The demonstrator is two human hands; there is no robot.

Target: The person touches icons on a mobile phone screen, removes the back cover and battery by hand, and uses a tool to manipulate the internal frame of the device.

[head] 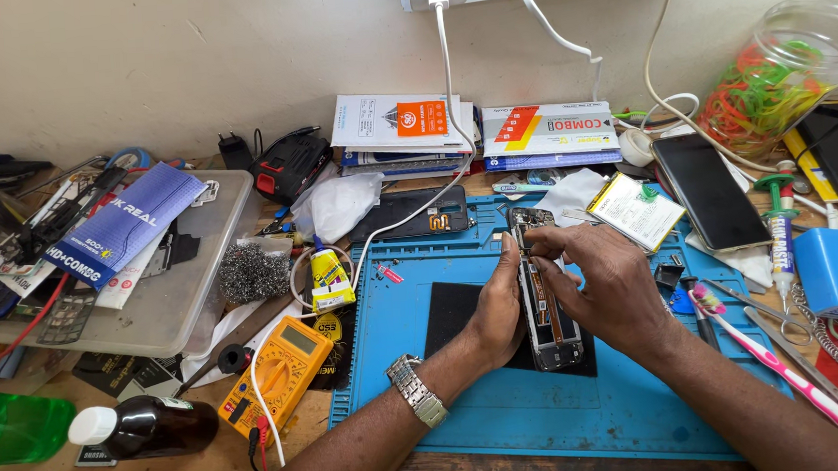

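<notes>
At centre frame, your left hand (pixel 494 310) clasped the opened phone (pixel 545 296) along its edge, steadying it over the black pad (pixel 453 311) on the blue mat (pixel 546 402). Your right hand (pixel 606 287) pinched at something near the phone's upper end; what that grip held was too small to tell. You did best to brace the frame firmly and work lightly with your fingertips. Lower right, a pink toothbrush (pixel 786 373) lay on the table (pixel 352 404); your palms hid the phone's middle.
</notes>
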